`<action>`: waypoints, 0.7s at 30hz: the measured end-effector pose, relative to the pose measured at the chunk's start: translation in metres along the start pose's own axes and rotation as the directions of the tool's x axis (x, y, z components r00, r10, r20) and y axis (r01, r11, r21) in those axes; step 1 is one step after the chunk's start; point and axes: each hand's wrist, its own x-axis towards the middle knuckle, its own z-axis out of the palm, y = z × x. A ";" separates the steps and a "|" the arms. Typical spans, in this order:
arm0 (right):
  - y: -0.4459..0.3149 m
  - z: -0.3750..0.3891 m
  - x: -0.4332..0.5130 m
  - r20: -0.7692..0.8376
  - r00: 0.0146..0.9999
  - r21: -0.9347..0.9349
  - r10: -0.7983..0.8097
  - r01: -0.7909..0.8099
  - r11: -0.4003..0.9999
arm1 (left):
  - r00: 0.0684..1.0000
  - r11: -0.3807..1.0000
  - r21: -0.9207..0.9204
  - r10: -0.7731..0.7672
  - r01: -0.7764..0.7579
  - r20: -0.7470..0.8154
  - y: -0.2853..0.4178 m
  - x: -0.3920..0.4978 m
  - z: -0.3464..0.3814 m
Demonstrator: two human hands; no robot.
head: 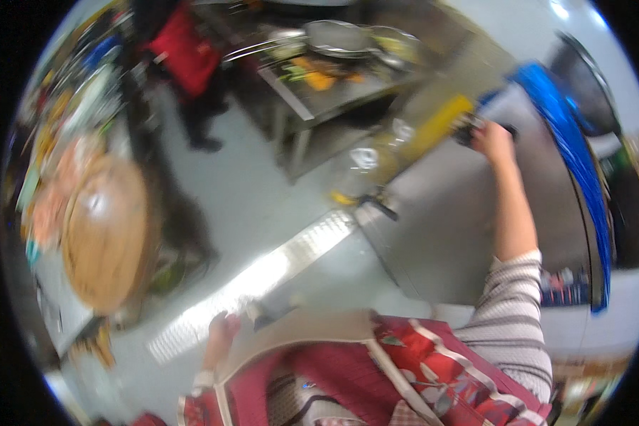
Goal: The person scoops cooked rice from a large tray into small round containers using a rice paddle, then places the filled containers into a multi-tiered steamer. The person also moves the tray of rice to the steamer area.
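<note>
My right hand [492,141] reaches out ahead to the right, its fingers closed around a dark object [462,130] at the far end of a grey metal surface [447,213]. Motion blur hides what that object is. Low in the picture, close to my apron [319,367], hangs my left hand [222,330]. Its fingers are too blurred to show whether they hold anything. A black handle-like piece [378,207] sits at the metal surface's near left corner. Blue plastic sheeting [559,128] runs along the right side of that surface.
Ahead stands a metal table [319,104] with a long-handled strainer [338,38] and orange and green food pieces [317,74]. A round wooden board [106,234] is at left. A perforated metal strip [255,282] crosses the floor. A person in red and dark clothing [186,53] stands beyond.
</note>
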 end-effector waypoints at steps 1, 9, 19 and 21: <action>0.018 -0.004 -0.010 -0.009 0.992 -0.261 0.128 -0.125 0.957 | 0.997 0.999 -0.011 0.031 -0.031 0.070 -0.001 -0.004 -0.009; 0.010 0.047 0.013 0.271 0.931 -0.069 -0.245 0.272 0.960 | 0.951 0.984 0.131 0.156 -0.125 -0.266 -0.022 -0.064 -0.126; -0.579 -0.046 -0.332 0.190 0.084 0.830 -0.978 0.518 0.206 | 0.830 0.927 -0.108 0.264 -0.359 -0.492 -0.004 -0.182 -0.368; -0.654 -0.057 -0.410 0.164 -0.260 0.856 -0.952 0.518 0.006 | 0.757 0.932 -0.049 0.259 -0.358 -0.599 0.018 -0.214 -0.416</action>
